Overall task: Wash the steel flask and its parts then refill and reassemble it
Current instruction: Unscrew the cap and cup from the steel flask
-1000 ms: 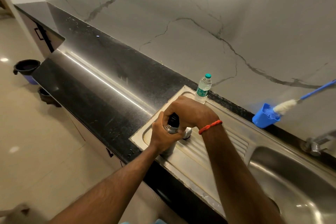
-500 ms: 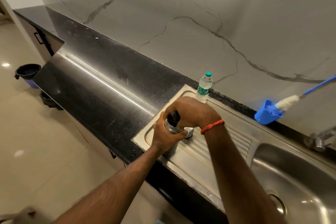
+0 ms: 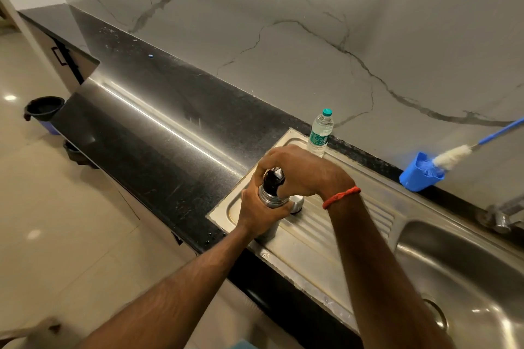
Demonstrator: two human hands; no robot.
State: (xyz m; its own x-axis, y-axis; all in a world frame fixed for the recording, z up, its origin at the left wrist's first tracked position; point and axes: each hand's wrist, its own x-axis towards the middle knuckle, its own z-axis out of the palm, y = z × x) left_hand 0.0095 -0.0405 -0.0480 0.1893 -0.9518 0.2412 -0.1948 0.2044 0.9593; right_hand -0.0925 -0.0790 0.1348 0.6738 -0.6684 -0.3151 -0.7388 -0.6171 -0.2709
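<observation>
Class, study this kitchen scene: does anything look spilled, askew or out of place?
Nothing is broken or tipped. Two small things: what look like water drops sit on the black counter by the sink corner, and the brush leans steeply out of the blue cup. The flask stands upright in the left hand.

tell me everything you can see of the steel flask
The steel flask stands upright on the sink's drainboard. Its body looks like shiny metal with a ringed neck, topped by a black stopper. The left hand grips the body; the right hand grips the stopper.
</observation>
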